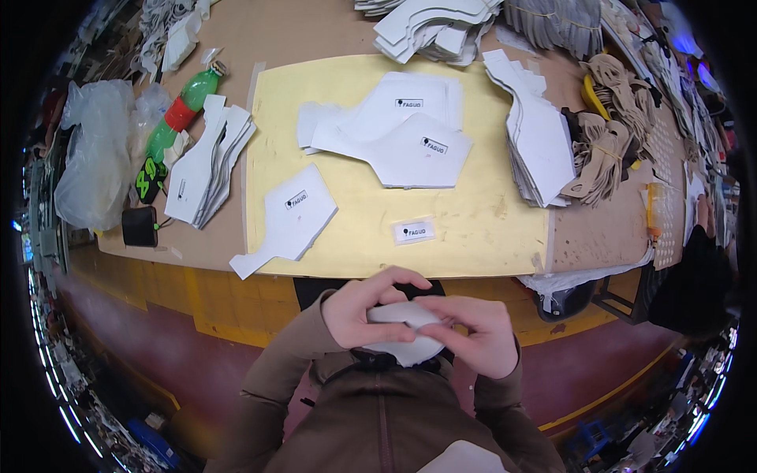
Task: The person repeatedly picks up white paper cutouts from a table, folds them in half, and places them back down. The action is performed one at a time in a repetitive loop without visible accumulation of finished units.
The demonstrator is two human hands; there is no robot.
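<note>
my left hand [364, 309] and right hand [473, 335] both pinch a white cut piece [406, 331] | close to my chest | yellow mat [489, 229] ahead holds a small label [413, 231]

Brown zip-front jacket, long sleeves down to both wrists, dark collar

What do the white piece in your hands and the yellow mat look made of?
White piece: likely thin, matte fabric or foam sheet; it curves between the left hand and right hand. Yellow mat: looks like matte card or board, flat and scuffed.
</note>
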